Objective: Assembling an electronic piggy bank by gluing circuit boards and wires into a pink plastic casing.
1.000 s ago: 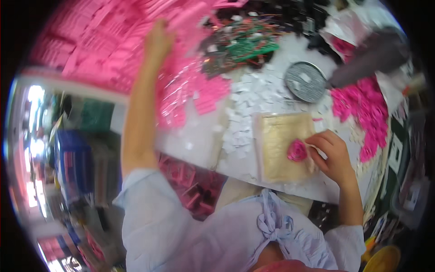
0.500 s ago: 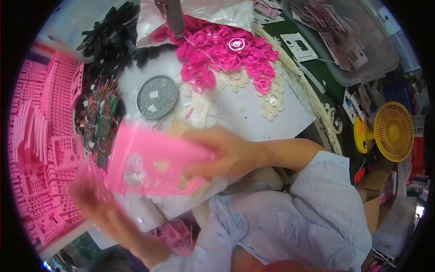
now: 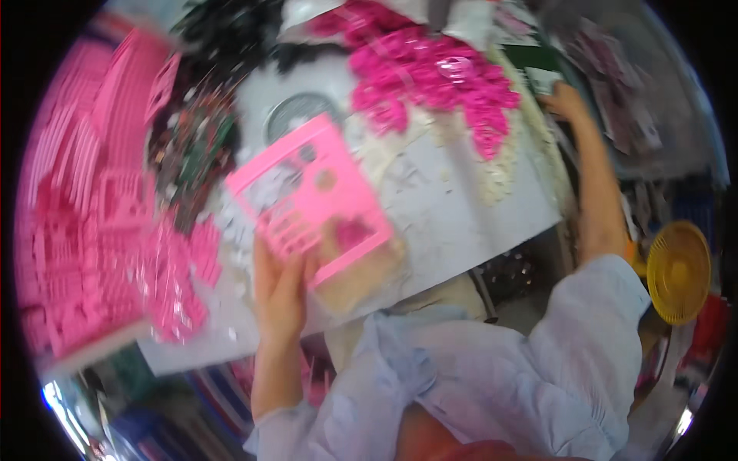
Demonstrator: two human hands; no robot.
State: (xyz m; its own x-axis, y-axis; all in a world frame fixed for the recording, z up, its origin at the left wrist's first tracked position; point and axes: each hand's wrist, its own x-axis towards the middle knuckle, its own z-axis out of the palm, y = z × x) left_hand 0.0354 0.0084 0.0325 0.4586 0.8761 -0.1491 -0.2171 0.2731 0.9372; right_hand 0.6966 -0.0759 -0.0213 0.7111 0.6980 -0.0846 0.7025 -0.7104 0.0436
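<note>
My left hand (image 3: 281, 296) is closed on the lower left edge of a pink plastic panel (image 3: 350, 188). The panel is tilted over the near part of the white table and has a wide window, a round hole and rows of small button openings. My right hand (image 3: 565, 102) stretches out to the far right. Its fingers are closed at the near edge of a flat white plate (image 3: 541, 80) lying on a dark green surface. The picture is blurred there, and part of the plate is behind the fingers. A round grey metal dish (image 3: 296, 110) is partly hidden behind the panel.
Stacked pink panels (image 3: 84, 200) fill the left side. Circuit boards with wires (image 3: 196, 146) lie beside them. Bright pink coils (image 3: 430, 69) and cream-coloured discs (image 3: 498, 180) cover the back. A clear bin (image 3: 669, 146) and yellow fan (image 3: 679, 273) stand at right.
The pink panel has passed from my right hand to my left and turned. My right hand has moved far right to the white plate. The view has shifted.
</note>
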